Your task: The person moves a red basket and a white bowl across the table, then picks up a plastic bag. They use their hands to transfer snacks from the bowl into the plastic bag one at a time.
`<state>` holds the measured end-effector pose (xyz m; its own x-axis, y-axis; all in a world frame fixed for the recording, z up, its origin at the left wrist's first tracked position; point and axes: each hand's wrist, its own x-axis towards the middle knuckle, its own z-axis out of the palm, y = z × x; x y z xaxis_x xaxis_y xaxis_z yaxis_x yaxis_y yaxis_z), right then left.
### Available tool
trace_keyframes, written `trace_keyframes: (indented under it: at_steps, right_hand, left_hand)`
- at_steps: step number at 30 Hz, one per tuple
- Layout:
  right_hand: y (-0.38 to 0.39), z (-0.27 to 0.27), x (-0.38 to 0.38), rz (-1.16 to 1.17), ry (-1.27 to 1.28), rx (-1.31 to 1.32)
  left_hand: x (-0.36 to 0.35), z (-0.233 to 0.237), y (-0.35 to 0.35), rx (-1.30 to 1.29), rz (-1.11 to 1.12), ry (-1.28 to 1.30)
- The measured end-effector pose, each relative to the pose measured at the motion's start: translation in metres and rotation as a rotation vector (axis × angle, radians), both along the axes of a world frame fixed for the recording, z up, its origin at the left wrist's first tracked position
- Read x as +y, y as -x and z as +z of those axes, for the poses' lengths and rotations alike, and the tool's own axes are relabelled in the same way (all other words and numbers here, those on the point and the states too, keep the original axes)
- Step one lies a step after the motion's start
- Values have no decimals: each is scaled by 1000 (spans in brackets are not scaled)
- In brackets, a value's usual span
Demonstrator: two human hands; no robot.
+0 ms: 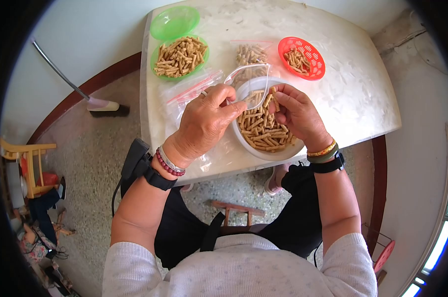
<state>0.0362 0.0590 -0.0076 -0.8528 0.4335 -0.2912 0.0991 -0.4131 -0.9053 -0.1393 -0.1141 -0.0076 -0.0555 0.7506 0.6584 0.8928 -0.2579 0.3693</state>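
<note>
While holding a clear plastic zip bag (268,81) over a round white bowl (278,155) of short light-brown sticks (263,131) in the head view, pinches its edge between thumb and fingertips of the left hand (204,119). With the right hand (300,111), grips a few sticks in closed fingertips beside the bag's mouth. Shows, farther across the pale table (352,94), a round green basket (156,68) of sticks at left and a red perforated plastic basket (315,55) at right.
</note>
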Motion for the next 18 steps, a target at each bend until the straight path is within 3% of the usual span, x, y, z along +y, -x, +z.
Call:
trace_keyframes:
  at_steps: [7, 9, 13, 16, 17, 18]
  right_hand:
    - [-2, 15, -16, -86, 86, 163]
    - [-1, 18, -21, -176, 30, 246]
    - [-3, 19, -21, -131, -100, 334]
    - [10, 25, -38, -283, -823, 132]
    - [14, 28, -40, -284, -823, 133]
    - [18, 33, -41, -259, -1049, 74]
  left_hand:
    - [2, -3, 0, -25, -9, -14]
    - [2, -3, 0, -25, -10, -6]
    - [2, -1, -2, -8, -15, 8]
    - [2, -1, -4, 2, -22, 20]
    - [2, -1, -4, 10, -28, 21]
    - [3, -1, -5, 11, -29, 22]
